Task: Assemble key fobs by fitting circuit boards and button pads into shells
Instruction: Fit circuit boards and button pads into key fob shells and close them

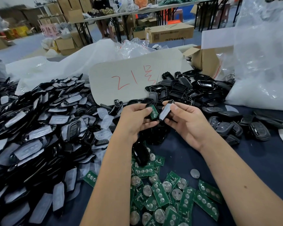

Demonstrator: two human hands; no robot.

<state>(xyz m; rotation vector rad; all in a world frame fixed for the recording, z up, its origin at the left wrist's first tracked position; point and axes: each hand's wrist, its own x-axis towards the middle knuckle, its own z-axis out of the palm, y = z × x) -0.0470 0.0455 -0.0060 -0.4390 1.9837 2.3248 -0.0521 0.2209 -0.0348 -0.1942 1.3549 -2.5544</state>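
Note:
My left hand (135, 118) grips a black shell half with a green circuit board (153, 111) seated in it, thumb pressing on the board's top. My right hand (185, 119) holds a second black shell half (165, 111) with a translucent button pad in it, tilted toward the first. The two halves sit side by side, almost touching. Loose green circuit boards (173, 194) lie scattered on the dark cloth below my forearms. A big heap of black shells with clear button pads (39, 137) fills the left.
Empty black shell halves (186, 88) are piled behind my hands. Finished fobs (245, 128) lie at the right. A cardboard sheet with red writing (132, 79), an open carton (206, 59) and large clear plastic bags (265, 62) ring the work area.

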